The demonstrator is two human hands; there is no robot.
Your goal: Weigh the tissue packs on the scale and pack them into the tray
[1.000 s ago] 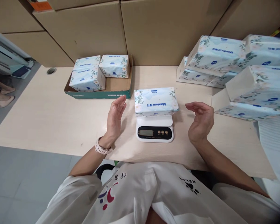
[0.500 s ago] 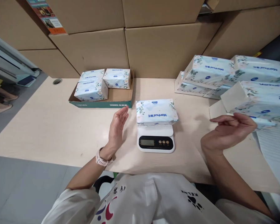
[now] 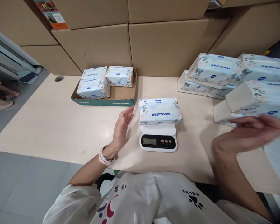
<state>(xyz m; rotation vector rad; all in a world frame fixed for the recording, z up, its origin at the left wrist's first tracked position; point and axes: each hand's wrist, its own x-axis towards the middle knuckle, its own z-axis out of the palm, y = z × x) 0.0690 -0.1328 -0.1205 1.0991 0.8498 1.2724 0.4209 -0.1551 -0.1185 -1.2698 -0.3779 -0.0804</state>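
A floral tissue pack [image 3: 160,111] lies on a small white digital scale [image 3: 158,138] in the middle of the table. My left hand [image 3: 122,128] stands on its edge just left of the scale, fingers stretched out, holding nothing. My right hand [image 3: 252,133] is far to the right, blurred by motion, fingers extended toward the nearest pack [image 3: 256,98] of the tissue pile [image 3: 214,71]. It holds nothing that I can see.
A shallow green-sided cardboard tray [image 3: 102,101] with three tissue packs [image 3: 93,87] sits at the back left. Large cardboard boxes [image 3: 168,46] stand along the table's far edge. A person's feet [image 3: 4,104] show at the far left on the floor.
My right hand has swung from beside the scale out to the right, toward the tissue pile. My left hand has barely moved. The pack stays on the scale.
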